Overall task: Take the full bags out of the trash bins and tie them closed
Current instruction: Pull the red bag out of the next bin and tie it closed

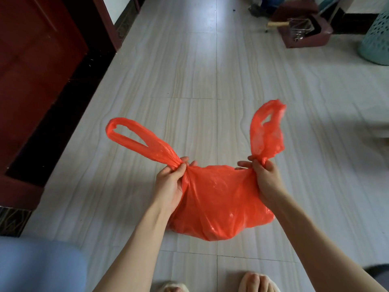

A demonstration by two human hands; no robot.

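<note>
I can read no writing on anything here. I stand on a pale tiled floor (189,70), a dark red door (37,60) along its left edge, a teal perforated bin (376,41) and a maroon dustpan (305,32) near its far right corner. My left hand (170,184) pinches the base of the left handle (134,138) of the full orange bag (219,203); my right hand (265,180) grips the right handle (267,131). The bag hangs between my hands, handles untied and spread apart.
</note>
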